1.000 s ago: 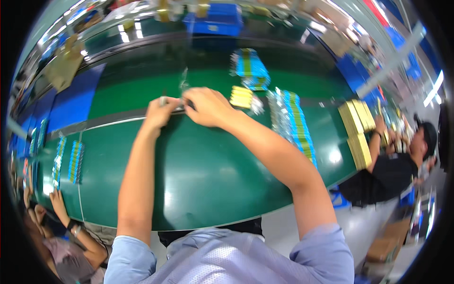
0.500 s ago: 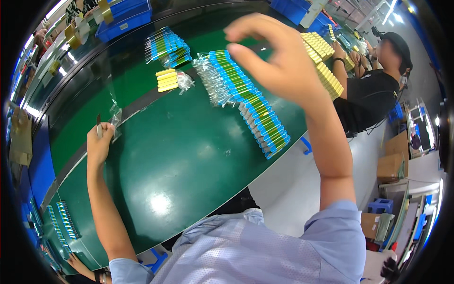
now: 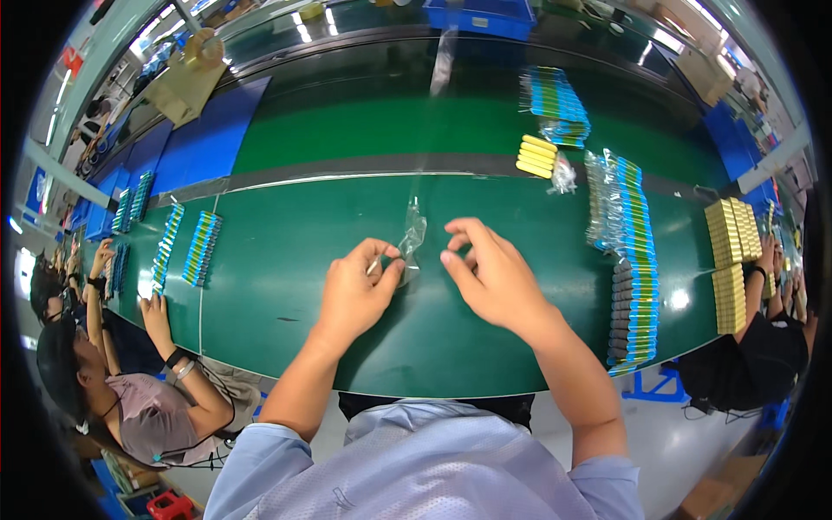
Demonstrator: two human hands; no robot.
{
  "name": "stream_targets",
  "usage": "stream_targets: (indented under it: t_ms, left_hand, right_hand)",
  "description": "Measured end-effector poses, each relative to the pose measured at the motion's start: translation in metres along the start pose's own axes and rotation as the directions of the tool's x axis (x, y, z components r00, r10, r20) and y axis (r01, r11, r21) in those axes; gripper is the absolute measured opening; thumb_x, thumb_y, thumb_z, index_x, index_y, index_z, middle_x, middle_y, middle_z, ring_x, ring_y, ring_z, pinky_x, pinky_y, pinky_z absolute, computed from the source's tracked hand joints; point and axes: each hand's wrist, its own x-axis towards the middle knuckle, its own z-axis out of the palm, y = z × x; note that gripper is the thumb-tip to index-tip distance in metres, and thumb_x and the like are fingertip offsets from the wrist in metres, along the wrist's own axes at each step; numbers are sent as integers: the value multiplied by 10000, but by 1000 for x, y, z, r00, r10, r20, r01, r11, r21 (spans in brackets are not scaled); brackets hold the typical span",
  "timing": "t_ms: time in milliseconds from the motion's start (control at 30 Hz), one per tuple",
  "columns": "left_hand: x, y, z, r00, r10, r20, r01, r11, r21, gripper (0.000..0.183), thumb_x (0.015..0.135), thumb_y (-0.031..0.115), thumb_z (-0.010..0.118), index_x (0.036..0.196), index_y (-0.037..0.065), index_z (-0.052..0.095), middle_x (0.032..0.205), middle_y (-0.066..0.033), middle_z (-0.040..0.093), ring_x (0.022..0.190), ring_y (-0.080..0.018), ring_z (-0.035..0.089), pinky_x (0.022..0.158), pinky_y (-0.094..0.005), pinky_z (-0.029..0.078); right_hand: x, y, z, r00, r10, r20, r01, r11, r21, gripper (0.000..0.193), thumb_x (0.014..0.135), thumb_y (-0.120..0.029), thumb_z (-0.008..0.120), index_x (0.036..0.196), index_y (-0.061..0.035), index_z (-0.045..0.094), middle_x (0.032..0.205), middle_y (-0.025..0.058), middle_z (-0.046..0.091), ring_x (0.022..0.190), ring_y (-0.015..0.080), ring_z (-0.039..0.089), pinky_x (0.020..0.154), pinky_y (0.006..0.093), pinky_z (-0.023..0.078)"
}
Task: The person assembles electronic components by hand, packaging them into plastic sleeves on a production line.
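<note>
My left hand [image 3: 357,284] is closed around a slim, pale metal tool [image 3: 373,265], mostly hidden by the fingers. A crumpled clear plastic piece [image 3: 415,232] is at its fingertips; whether they pinch it I cannot tell. My right hand [image 3: 496,276] hovers to the right of the plastic, thumb and fingers apart, holding nothing. Farther right lies a long row of blue-and-green wrapped battery-like cells [image 3: 640,260], with clear plastic along its upper left side. Several yellow cylinders [image 3: 536,156] sit by a small crumpled clear bag [image 3: 562,174] at the table's far edge.
Another blue-and-green stack [image 3: 557,104] lies beyond the yellow cylinders. Yellow cylinder blocks [image 3: 732,232] stand at the right, near a co-worker [image 3: 745,347]. Two rows of cells [image 3: 202,249] lie left, by another co-worker [image 3: 143,407]. A blue bin [image 3: 482,17] stands at the back.
My view has swung left. My right hand has come down from the cell row to beside my left hand. The left hand still holds the slim tool, beside the plastic.
</note>
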Motion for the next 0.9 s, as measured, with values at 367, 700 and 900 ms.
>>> stream_targets:
  t_ms: [367,700,900]
  left_hand:
    - [-25,-16,-8,991,94,91,-93,996,-11,222,901,110,733,1095,32,659,560,32,422,525,-54,334,499,-271,300]
    - [45,-15,-8,918,215,333,-9,852,-524,445,1103,345,416,1228,2,672,1425,-179,524,1334,-240,471,1117,-398,359]
    - [58,-13,12,862,133,490,182,819,-544,464,1103,379,414,1252,16,662,1355,-155,587,1188,-213,595,1014,-369,463]
  right_hand:
    - [36,24,32,926,245,288,-372,729,575,455,871,-66,729,1224,-4,448,1027,80,658,713,130,658,530,275,523]
    - [15,24,28,984,157,85,-170,968,183,365,827,-142,796,1038,-24,522,834,57,670,615,122,615,563,296,493]
    - [4,17,25,999,12,29,-12,1000,-7,335,851,-229,787,985,-54,535,765,83,652,554,167,583,548,312,473]
